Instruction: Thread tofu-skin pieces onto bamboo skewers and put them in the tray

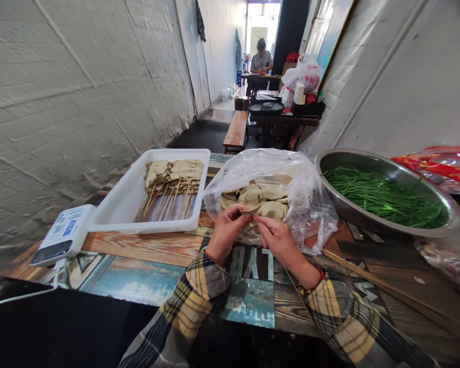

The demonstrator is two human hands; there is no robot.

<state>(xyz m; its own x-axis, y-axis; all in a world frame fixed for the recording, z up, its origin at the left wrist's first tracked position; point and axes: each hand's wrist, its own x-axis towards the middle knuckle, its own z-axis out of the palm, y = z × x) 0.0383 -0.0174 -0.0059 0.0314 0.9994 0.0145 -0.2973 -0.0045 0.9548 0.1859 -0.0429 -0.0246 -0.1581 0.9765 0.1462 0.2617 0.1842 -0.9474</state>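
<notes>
Two hands [227, 230] [276, 240] (at bag's edge [317, 240])

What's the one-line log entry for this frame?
left hand: holding flat slice | right hand: gripping thin stick by slice | plastic bag: loose slices inside | white tray: loaded skewers | steel bowl: green stalks

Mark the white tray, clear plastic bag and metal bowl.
White tray [117, 204], head view: bare floor, left part.
Clear plastic bag [312, 204], head view: crumpled right side.
Metal bowl [343, 204], head view: outer wall, near side.
</notes>
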